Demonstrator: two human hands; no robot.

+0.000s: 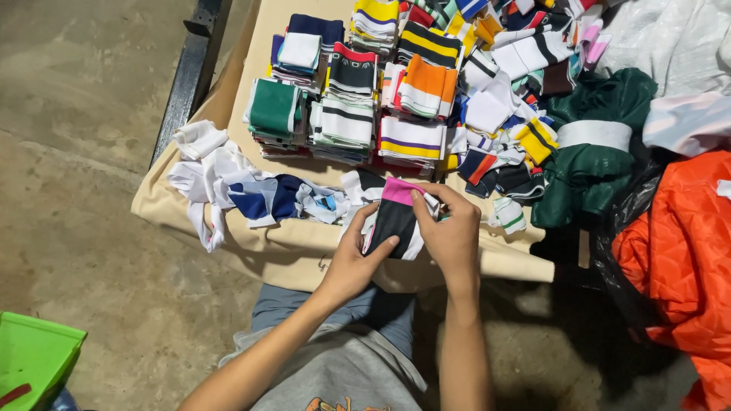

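Both hands meet on a small knit cuff piece [396, 219], black with a pink band along its top edge and white at the sides, held just above the near edge of the cloth-covered table [304, 255]. The left hand [354, 262] cups it from below, thumb laid across the black face and fingers curled behind. The right hand [451, 228] pinches the pink edge between thumb and fingertips. The piece looks light, soft and limp, so it would likely sag or unfold if gripped at one corner only; holding it by two edges, or flat between both palms, seems the safer grip.

Just left of the hands lies a loose heap of white and navy fabric pieces [236, 190]. Beyond the hands stand neat stacks of folded striped cuffs [358, 114], with a green and white stack [274, 110] further left. Ahead and to the right is an unsorted jumble of striped pieces [502, 129], then a dark green quilted garment [594, 152], and at the far right an orange quilted one [678, 251]. Well off to the left, on the concrete floor, sits a green plastic bin [34, 358]
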